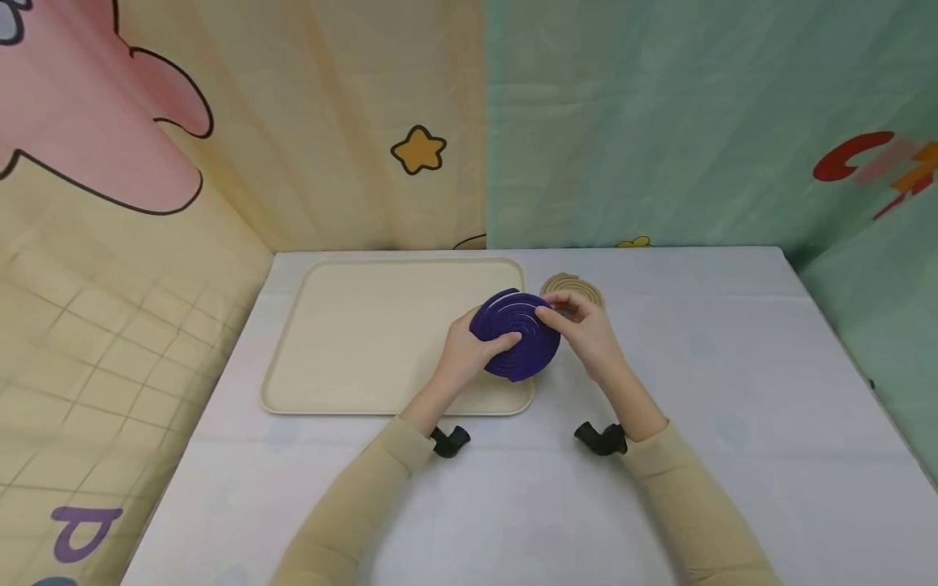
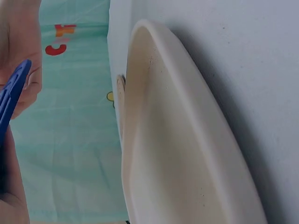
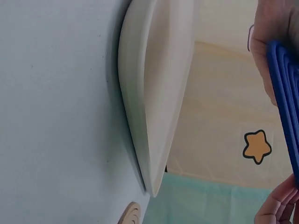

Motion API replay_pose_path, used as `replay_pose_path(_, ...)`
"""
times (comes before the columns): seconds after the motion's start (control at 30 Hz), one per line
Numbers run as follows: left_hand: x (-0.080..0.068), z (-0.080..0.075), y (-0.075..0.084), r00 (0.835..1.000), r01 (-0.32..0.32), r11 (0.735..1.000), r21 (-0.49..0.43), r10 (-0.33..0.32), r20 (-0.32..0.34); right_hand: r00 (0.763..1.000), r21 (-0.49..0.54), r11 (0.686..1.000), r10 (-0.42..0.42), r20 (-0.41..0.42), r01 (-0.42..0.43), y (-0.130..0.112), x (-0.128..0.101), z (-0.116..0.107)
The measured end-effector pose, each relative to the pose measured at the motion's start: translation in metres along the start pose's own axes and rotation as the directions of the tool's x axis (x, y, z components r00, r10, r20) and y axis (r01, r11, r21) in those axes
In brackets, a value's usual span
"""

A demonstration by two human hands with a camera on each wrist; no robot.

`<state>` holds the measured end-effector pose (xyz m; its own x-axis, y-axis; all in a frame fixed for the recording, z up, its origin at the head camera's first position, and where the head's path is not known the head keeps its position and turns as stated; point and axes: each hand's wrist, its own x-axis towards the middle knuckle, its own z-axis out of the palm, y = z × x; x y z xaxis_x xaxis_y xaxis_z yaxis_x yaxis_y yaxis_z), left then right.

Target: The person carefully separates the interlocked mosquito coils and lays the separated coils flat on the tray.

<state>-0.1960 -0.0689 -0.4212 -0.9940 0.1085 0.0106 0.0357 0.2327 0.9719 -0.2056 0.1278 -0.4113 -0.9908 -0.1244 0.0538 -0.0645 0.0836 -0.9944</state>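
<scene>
My left hand (image 1: 466, 348) grips a purple spiral-cut disc (image 1: 533, 350), the thumb lying across its face and the fingers behind it. At the upper right edge of that disc, my right hand (image 1: 586, 330) pinches it between thumb and fingers. Both hands hold it raised over the right end of a cream tray (image 1: 366, 342). The right wrist view shows the disc (image 3: 283, 88) almost edge-on, with curved slots. Behind my right hand lies a beige spiral disc (image 1: 568, 283) on the table, partly covered by that hand.
The cream tray has a low raised rim and stands on a white-covered table (image 1: 703, 358). Printed curtains (image 1: 630, 122) hang along the back and sides. A black wrist mount (image 1: 602, 439) is strapped to each of my wrists.
</scene>
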Motion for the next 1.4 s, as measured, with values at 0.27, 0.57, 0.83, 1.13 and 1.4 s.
replay_pose_path(0.27, -0.005, -0.006, -0.002, 0.994, -0.029, 0.999, -0.022, 0.026, -0.105, 0.98, -0.2, 0.97, -0.164, -0.117, 0.138, -0.001, -0.005, 0.008)
replay_pose_path(0.57, -0.008, -0.007, -0.004, 0.958, -0.081, 0.983, -0.166, 0.03, -0.286, 0.999, -0.028, 1.0, 0.003, 0.047, -0.001, 0.005, -0.007, 0.021)
replay_pose_path(0.83, -0.012, -0.005, -0.006, 0.988, -0.032, 0.998, -0.059, 0.022, -0.154, 0.996, -0.31, 0.949, -0.078, -0.03, 0.065, 0.002, -0.013, 0.015)
replay_pose_path(1.13, -0.015, -0.009, 0.003, 0.998, -0.039, 0.985, 0.166, 0.03, 0.053, 0.96, -0.437, 0.861, -0.28, 0.02, 0.26, -0.006, -0.016, 0.014)
replay_pose_path(1.4, -0.015, -0.013, 0.007, 0.989, -0.081, 0.957, 0.279, 0.043, 0.141, 0.931, -0.488, 0.792, -0.315, 0.186, 0.366, -0.009, -0.015, 0.016)
